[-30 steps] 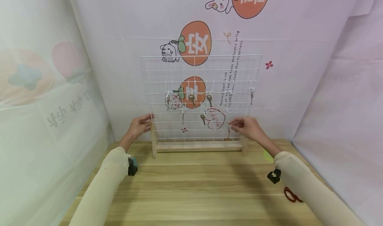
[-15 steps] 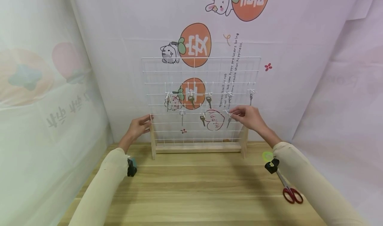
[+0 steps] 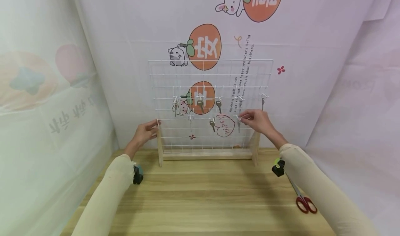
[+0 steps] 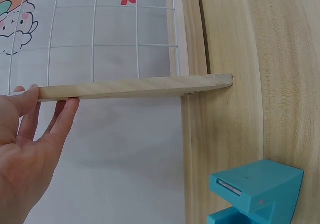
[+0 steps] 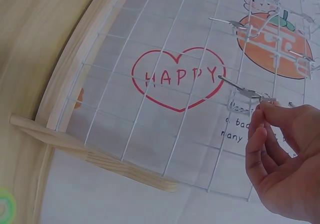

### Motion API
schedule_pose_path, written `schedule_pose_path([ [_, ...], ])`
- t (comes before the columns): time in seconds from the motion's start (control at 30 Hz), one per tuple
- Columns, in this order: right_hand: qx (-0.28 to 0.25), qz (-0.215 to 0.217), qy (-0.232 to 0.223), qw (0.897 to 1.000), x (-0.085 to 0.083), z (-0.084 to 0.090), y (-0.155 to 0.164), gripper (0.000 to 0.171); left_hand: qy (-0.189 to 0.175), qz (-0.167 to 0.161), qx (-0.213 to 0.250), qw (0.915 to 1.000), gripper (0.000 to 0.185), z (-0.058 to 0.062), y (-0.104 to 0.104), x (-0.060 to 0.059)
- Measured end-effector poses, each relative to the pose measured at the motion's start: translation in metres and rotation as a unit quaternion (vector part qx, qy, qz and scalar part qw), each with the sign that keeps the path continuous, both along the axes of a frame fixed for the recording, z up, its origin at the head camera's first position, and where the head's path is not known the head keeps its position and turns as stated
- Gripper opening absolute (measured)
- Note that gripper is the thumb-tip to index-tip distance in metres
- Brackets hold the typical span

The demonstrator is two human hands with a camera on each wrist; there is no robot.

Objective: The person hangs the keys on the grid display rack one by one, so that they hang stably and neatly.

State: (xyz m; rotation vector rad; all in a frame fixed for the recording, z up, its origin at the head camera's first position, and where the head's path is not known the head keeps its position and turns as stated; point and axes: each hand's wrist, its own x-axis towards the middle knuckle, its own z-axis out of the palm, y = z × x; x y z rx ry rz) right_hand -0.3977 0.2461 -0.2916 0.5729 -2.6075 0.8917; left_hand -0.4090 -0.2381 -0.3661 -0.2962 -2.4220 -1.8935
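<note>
A white wire grid (image 3: 210,72) stands in a wooden frame on the table, and several keys hang from its small hooks. My left hand (image 3: 146,131) rests with straight fingers (image 4: 64,118) against the top end of the left wooden post (image 4: 135,86). My right hand (image 3: 243,118) is raised to the grid's right side. There it pinches the head of a silver key (image 5: 239,88) between thumb and fingertips (image 5: 259,115), at a white hook beside the red "HAPPY" heart (image 5: 177,76). In the head view that key (image 3: 239,124) hangs just below my fingers.
Red-handled scissors (image 3: 305,204) lie on the wooden table (image 3: 206,194) by my right forearm. A small green object (image 3: 275,162) shows at the right wrist. Printed cloth backdrops close in the left, back and right sides. A teal block (image 4: 255,189) sits near my left wrist.
My right hand has lifted the key from near the grid's bottom edge up to the hook beside the heart. The left hand has stayed on the post.
</note>
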Motion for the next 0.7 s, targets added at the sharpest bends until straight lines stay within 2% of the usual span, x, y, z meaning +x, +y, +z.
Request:
schedule_pose_path([
  [0.2,-0.003,-0.003,-0.013,1.000,-0.005,-0.002,0.000,0.019,-0.001,0.008,-0.018,0.9998,0.051,0.002,0.003,0.005],
  [0.37,0.002,-0.001,-0.007,1.000,-0.002,0.000,0.001,0.020,0.034,0.046,-0.087,0.9945,0.048,0.005,0.006,0.009],
  [0.5,0.003,0.004,-0.002,1.000,0.006,0.001,0.007,0.020,0.069,0.071,-0.164,0.9814,0.045,0.004,0.006,0.013],
  [0.57,0.006,0.004,0.002,1.000,0.011,-0.001,0.010,0.021,0.094,0.079,-0.202,0.9716,0.045,0.001,0.004,0.016],
  [0.7,0.027,-0.013,0.005,1.000,0.024,-0.009,0.018,0.028,0.140,0.072,-0.273,0.9491,0.045,-0.010,-0.007,0.027],
])
